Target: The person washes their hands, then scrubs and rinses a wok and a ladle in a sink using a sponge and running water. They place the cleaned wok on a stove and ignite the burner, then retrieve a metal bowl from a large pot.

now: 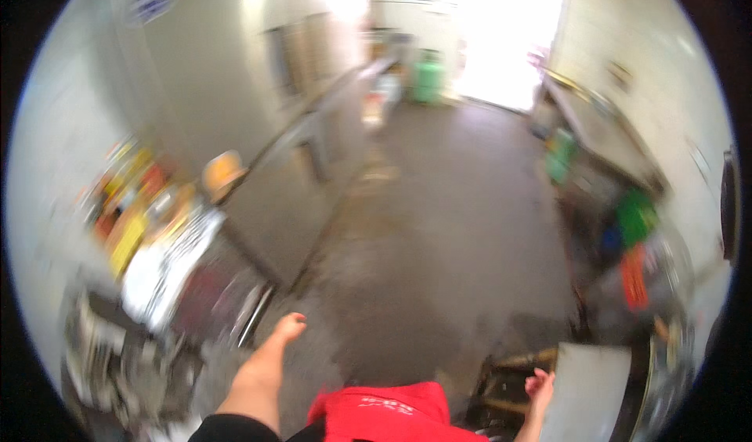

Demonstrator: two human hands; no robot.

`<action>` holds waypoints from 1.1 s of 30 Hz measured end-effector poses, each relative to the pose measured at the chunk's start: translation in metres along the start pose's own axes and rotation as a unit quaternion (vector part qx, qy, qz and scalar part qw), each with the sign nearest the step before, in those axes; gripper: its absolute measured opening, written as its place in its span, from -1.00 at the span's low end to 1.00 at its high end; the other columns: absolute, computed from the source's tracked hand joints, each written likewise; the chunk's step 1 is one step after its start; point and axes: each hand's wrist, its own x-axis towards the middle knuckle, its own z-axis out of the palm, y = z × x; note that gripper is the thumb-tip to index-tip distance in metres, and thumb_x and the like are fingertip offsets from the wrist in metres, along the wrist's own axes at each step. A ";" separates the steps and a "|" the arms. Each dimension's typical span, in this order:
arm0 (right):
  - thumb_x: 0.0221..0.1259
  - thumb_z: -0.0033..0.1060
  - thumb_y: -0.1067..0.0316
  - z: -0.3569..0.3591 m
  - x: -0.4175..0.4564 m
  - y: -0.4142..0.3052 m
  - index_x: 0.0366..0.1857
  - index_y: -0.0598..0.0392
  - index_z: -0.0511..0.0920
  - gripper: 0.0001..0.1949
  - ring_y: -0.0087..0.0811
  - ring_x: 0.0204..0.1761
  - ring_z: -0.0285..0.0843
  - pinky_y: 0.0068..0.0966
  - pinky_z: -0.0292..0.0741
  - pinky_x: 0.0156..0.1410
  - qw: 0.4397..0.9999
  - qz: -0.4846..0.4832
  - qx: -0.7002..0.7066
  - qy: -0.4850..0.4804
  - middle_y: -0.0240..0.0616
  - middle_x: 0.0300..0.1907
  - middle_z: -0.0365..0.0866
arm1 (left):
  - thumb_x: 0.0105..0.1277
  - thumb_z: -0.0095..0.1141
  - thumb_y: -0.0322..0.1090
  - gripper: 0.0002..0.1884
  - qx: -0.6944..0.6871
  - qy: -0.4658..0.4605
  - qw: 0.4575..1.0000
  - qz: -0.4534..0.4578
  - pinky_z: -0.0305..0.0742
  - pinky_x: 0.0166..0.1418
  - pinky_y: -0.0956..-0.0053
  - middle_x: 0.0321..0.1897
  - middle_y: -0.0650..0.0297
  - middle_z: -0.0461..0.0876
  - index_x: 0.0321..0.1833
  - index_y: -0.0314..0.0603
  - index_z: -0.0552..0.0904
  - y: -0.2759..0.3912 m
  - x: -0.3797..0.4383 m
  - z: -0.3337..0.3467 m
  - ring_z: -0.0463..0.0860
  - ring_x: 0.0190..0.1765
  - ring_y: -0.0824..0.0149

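My left hand hangs over the dark floor, just right of a low unit with a bright metal edge. Its fingers are loosely bent, and I see nothing in it. At the lower right, my right hand is beside a pale flat panel. Its fingers are loosely spread, with nothing visible in them. A red apron bearing white writing covers my front. Motion blur hides fine detail around both hands.
Steel refrigerator-like cabinets and a low steel counter line the left. Blurred packages stand nearer. A green gas cylinder stands by the bright doorway. On the right are a worktop and a dark rack.
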 end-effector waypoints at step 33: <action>0.17 -0.22 0.18 -0.157 0.471 -0.225 -0.24 0.09 0.41 -0.75 -0.61 -0.47 0.38 -0.70 0.36 -0.33 0.915 -0.030 0.124 0.383 -0.36 -0.49 0.45 | 0.05 -0.10 -0.44 -0.70 0.147 -0.438 0.826 0.324 0.35 -0.58 0.52 -0.46 0.22 0.50 -0.10 -0.15 0.38 0.970 0.307 0.482 0.47 -0.53 0.40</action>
